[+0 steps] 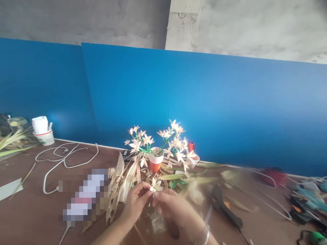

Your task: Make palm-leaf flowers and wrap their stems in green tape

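Close together at the front of the table, both my hands pinch one small pale artificial flower [155,185]. My left hand [138,199] is closed, with thumb and index finger at the flower's left side. From the right, my right hand [170,204] grips just under the petals, its fingers partly blurred; a bracelet circles that wrist. Right behind stands an orange and white paper cup [155,162]. Green-stemmed pale flowers [176,139] spread out of it to both sides. Dry husk leaves [129,180] lie around the cup.
A black glue gun [226,207] lies to the right of my hands. White cable [65,158] coils on the left, near a blurred-out pixelated object [85,197]. A white tub [44,136] stands far left. Tangled tools and cords [306,200] cover the right edge. A blue partition [204,102] closes off the back.
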Motion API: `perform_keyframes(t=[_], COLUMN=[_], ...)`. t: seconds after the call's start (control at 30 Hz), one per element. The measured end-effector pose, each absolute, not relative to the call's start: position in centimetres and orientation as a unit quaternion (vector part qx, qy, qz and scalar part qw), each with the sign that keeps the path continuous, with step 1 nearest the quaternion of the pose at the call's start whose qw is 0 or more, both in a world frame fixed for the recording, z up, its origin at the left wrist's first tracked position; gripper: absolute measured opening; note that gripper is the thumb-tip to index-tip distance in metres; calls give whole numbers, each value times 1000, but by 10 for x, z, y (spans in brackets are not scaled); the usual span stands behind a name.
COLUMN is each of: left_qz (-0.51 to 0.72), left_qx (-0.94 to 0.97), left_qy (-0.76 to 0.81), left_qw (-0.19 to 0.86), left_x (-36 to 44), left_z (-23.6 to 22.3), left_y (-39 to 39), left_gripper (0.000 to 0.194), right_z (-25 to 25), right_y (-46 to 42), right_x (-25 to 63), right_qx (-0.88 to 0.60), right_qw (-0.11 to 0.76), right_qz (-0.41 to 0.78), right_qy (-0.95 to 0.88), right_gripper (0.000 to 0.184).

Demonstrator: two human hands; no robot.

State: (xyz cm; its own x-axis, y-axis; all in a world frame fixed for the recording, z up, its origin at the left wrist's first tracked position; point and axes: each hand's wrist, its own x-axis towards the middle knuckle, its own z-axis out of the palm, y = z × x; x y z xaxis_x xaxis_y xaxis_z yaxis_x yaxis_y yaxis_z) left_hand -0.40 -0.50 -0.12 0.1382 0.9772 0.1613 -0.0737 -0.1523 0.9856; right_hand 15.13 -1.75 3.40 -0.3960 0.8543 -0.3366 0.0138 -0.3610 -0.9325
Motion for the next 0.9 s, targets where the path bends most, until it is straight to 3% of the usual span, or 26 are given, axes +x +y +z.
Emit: perform_keyframes(t=[0.3,0.53,0.63,0.73,0.9], left_qz=[506,494,484,464,437], left_qx=[514,484,460,443,451], left_qy=[395,411,396,399,407], left_qw=[568,594,630,655,663], left_x=[0,2,5,7,8], left_z=[3,0,3,6,4], left_y=[-7,-5,-8,-11,-11], left_gripper=[25,28,27,27,28], right_z=[44,49,47,50,51], right_y=[-19,-4,-6,-12,-17], right_x=[156,206,201,183,162], right_qx=[-484,-629,-581,-512,-508], right_qw=[298,319,335,365,400], right_qz=[625,420,488,565,588], right_qy=[-536,-572,-559,-534,-487], right_gripper=[30,31,24,31,33])
